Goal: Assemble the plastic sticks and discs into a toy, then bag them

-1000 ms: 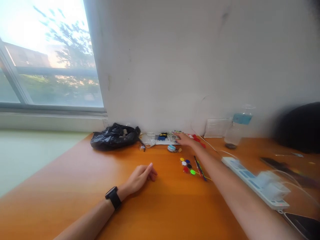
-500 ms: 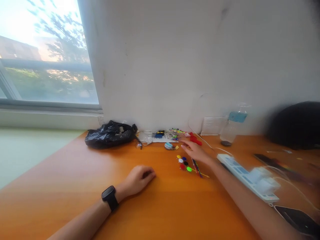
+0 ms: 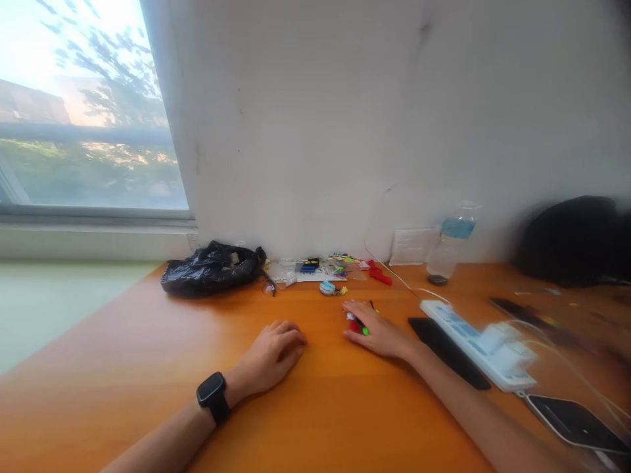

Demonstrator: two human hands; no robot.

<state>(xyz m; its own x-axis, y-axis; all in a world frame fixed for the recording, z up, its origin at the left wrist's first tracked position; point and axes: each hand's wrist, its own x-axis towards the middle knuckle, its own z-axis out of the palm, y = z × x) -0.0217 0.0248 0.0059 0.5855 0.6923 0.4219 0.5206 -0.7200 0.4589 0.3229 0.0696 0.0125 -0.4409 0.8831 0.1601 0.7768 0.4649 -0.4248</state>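
My left hand [image 3: 273, 355] rests palm down on the orange table [image 3: 148, 368] with its fingers curled under and nothing in it; a black watch [image 3: 213, 397] sits on the wrist. My right hand [image 3: 377, 332] lies palm down over a cluster of small coloured discs [image 3: 359, 326] and thin sticks. Its fingers are stretched left and apart from the thumb, and a red and a green disc show in the gap. Most of the cluster is hidden under the hand.
A black plastic bag [image 3: 211, 276] and a heap of small coloured parts [image 3: 320, 269] lie by the wall. A water bottle [image 3: 451, 243], white power strip [image 3: 476, 341], black phone [image 3: 448, 351], cables and a dark bag [image 3: 576, 240] crowd the right side.
My right hand has drawn back from the parts by the wall and come down over the coloured discs. My left hand has stayed in place, its fingers curled a little more.
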